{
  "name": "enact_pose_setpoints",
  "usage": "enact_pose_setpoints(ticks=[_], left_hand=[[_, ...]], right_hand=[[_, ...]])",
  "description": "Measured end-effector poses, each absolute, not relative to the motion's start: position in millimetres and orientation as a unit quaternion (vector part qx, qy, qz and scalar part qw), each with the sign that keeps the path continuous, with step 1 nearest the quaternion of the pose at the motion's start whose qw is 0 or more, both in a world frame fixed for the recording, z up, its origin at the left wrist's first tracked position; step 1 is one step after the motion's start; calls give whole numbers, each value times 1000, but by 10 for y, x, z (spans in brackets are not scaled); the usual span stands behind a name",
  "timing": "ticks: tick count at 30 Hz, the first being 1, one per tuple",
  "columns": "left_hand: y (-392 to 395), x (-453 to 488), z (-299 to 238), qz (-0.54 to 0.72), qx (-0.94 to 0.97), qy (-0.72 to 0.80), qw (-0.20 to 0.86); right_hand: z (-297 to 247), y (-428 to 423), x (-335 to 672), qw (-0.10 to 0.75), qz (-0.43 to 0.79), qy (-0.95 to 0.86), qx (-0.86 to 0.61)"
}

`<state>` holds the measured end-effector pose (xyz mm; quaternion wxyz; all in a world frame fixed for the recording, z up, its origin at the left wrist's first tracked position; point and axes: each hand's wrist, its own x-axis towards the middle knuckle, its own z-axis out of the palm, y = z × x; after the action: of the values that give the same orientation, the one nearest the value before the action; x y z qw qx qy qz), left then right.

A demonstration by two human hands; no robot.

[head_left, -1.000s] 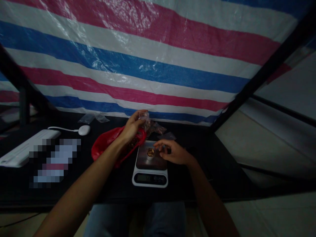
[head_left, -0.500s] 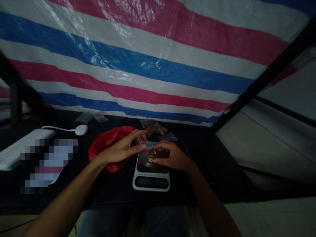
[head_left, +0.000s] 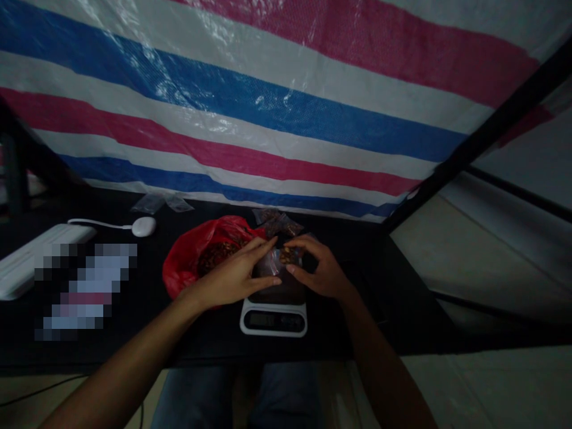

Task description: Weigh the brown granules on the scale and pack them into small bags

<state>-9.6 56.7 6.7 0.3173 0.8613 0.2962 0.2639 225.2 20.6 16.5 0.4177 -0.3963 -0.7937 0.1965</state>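
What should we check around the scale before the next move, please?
Small clear plastic bag in hand: ok, pinched by the right hand, with the left hand against its other side.
Bag's seal: cannot tell, the fingers cover its top.
Bag clear of the digital kitchen scale: cannot tell, the hands hide the gap.
Scale's display readable: not ok, too dark to read here.
Red plastic bag upright and open: ok, brown pieces show inside.
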Motion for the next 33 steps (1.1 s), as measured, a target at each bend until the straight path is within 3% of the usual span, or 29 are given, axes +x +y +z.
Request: enact_pose_setpoints(ticks=[16, 24, 33], left_hand=[[473, 14, -28, 304, 857, 281, 308], [408, 31, -1, 327, 847, 268, 323], [392, 63, -9, 350, 822, 284, 347]], right_hand=[[143, 187, 2217, 452, 248, -769, -378], [49, 145, 2143, 499, 354, -697, -374], [142, 114, 2107, 470, 228, -757, -393]])
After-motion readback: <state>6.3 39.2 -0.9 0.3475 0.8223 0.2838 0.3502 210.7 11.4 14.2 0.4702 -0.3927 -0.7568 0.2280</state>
